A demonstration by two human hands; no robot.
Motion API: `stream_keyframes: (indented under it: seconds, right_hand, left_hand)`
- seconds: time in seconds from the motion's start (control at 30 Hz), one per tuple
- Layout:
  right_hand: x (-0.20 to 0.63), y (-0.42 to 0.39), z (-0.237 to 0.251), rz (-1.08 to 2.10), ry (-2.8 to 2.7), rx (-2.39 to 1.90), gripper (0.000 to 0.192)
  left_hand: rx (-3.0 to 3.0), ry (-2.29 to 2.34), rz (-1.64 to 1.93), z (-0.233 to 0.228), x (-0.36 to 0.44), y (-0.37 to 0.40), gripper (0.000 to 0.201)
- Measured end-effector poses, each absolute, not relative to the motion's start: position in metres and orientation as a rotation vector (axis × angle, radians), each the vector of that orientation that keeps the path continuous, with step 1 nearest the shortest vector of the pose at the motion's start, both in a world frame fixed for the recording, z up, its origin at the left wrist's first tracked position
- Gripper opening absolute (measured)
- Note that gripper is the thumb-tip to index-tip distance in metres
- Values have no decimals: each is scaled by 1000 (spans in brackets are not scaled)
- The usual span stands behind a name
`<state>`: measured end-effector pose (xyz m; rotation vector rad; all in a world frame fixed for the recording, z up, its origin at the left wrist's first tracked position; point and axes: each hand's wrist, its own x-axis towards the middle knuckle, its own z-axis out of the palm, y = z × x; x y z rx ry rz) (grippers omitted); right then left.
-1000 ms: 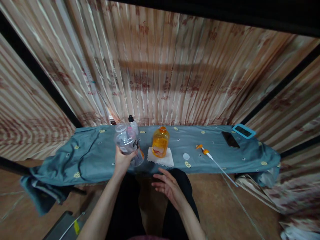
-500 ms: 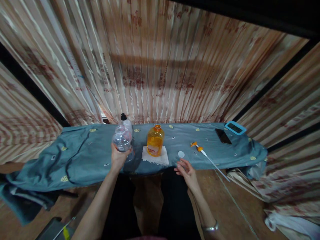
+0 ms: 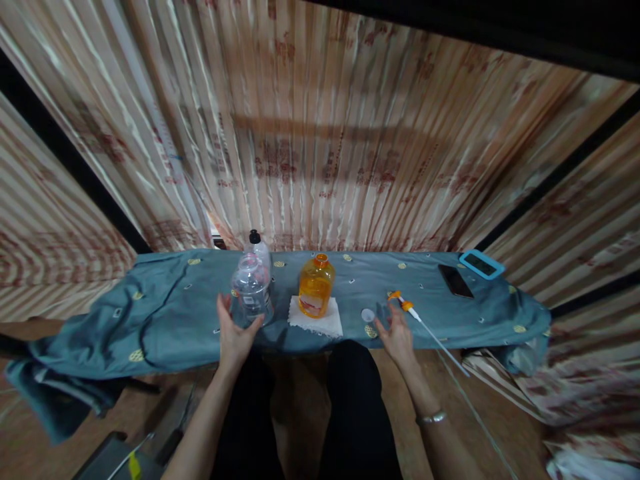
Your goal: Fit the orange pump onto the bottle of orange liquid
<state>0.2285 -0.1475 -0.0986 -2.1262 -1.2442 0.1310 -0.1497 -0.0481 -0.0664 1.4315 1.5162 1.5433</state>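
Note:
A clear plastic bottle (image 3: 251, 288) without a cap stands on the cloth-covered table. My left hand (image 3: 235, 333) is just in front of it, thumb and fingers spread apart, not wrapped round it. An uncapped bottle of orange liquid (image 3: 316, 287) stands upright on a white cloth (image 3: 327, 325). My right hand (image 3: 399, 333) reaches over the table edge with its fingers apart. Close to its fingertips lie a small, round, whitish disc (image 3: 368, 315) and an orange-and-white pump head (image 3: 401, 300) with a long white tube.
Behind the clear bottle stands another bottle with a black cap (image 3: 255, 237). At the right of the table (image 3: 175, 313) lie a dark phone (image 3: 455, 281) and a blue-framed device (image 3: 481, 264). Patterned curtains (image 3: 310, 147) hang behind, with dark frame bars at both sides.
My left hand has let go of the clear bottle, which now stands by itself. My right hand has moved right and forward to the pump head.

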Motion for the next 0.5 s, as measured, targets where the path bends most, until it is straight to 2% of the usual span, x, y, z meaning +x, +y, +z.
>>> stream_keyframes:
  seconds: [0.1, 0.27, 0.5]
  right_hand:
    - [258, -137, -89, 21, -1239, -2293, 51]
    - [298, -120, -85, 43, -1185, -2582, 36]
    - [318, -133, -81, 181, -1233, -2546, 22]
  left_hand:
    - [1448, 1503, 1573, -64, -154, -75, 101]
    - [1521, 1374, 1542, -54, -137, -110, 85]
    - [1592, 1237, 1393, -55, -100, -116, 73]
